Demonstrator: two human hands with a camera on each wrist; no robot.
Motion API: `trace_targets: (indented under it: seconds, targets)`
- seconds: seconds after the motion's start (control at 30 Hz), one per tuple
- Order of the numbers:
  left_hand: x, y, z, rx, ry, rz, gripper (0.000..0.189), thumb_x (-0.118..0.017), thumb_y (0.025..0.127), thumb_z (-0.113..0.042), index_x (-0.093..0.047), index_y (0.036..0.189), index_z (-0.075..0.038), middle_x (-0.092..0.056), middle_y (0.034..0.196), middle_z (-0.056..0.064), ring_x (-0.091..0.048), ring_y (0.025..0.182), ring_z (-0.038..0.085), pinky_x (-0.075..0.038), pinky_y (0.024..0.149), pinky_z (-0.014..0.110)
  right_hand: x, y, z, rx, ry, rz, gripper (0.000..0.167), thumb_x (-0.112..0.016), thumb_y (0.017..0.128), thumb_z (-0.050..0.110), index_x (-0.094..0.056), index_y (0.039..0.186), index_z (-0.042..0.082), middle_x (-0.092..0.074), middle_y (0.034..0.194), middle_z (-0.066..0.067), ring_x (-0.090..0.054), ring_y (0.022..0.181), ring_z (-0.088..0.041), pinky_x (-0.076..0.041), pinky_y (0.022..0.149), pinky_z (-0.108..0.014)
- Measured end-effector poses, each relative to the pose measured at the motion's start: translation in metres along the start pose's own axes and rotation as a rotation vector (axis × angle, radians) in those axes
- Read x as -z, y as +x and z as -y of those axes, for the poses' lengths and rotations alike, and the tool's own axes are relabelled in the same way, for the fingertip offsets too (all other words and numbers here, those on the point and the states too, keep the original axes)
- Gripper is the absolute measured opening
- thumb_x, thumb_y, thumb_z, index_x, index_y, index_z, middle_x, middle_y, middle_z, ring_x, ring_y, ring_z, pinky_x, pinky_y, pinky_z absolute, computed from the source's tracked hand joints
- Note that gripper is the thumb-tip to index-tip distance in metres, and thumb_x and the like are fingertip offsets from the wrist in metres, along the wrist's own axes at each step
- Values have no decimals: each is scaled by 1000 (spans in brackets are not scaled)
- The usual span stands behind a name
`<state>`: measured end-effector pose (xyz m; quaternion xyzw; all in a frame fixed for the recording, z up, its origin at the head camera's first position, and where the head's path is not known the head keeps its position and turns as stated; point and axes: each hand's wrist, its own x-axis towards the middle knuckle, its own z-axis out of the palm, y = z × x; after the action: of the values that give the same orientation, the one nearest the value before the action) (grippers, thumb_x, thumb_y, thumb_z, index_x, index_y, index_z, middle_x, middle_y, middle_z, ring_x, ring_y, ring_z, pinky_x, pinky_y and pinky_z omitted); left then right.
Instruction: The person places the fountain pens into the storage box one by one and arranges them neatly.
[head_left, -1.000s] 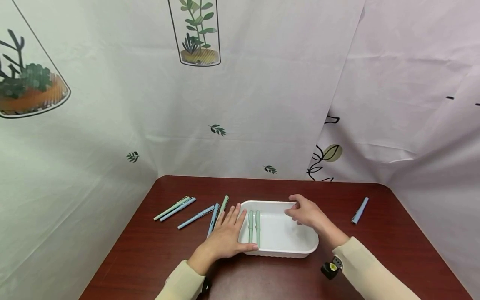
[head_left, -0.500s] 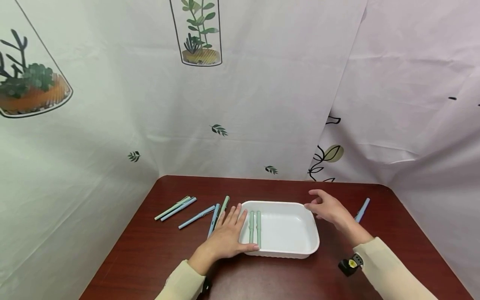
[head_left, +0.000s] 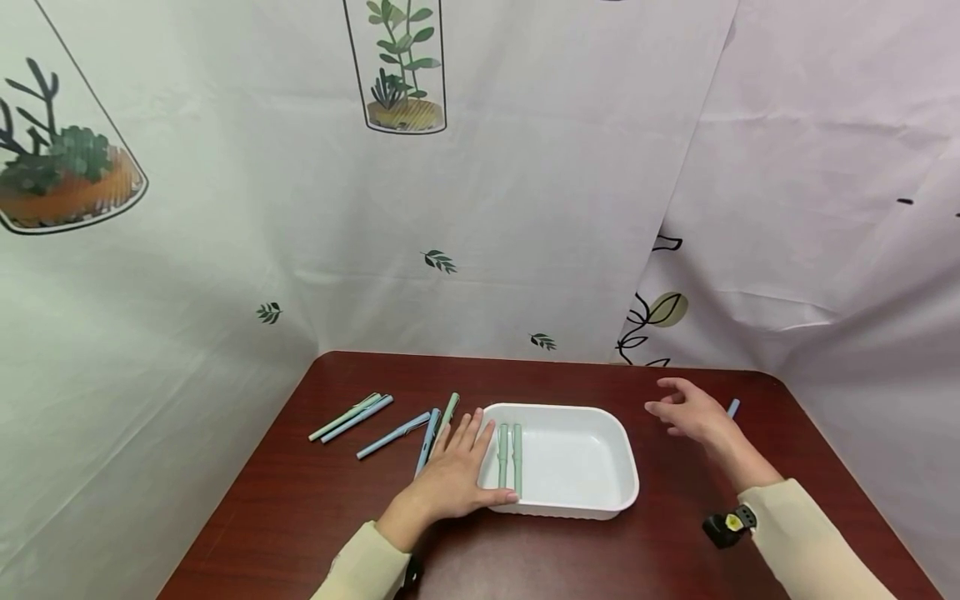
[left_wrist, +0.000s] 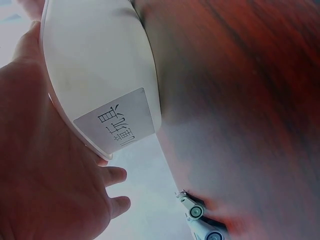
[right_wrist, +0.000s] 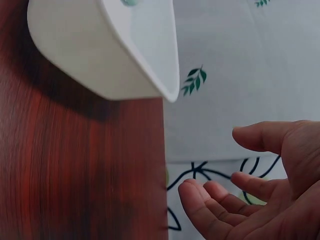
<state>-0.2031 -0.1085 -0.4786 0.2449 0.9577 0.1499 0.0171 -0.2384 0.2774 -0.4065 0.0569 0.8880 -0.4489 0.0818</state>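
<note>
On the white tray the left hand rests with fingers spread, while the right hand, loosely parted, empty, hovers near a blue pen.

Two green pens lie upright-parallel inside the white tray.

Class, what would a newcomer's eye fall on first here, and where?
Most likely the white tray, bright against the dark red table, with two green pens in its left end. Next, perhaps, the loose blue and green pens left of it, and the plants printed on the cloth behind.
</note>
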Motion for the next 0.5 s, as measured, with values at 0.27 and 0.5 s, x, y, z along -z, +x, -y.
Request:
trace_targets:
  seconds: [0.27,0.5]
  targets:
    - [0,0,0,3,-2,0,111,-62,83,-77,-24,161,-8,-12,169,17,-14,155,37,-12,122,59,10,5,-16,-11,-41,-21,68,-64,98,24,-32,148,-10,-51,121,-31,-65,103,-38,-60,78,-38]
    - [-1,0,1,4,-5,4,111,-62,83,-77,-24,161,-8,-12,169,17,-15,155,37,-12,123,59,21,9,-32,-23,-43,-21,69,-63,99,23,-30,147,-13,-54,117,-30,-65,99,-34,-59,76,-38]
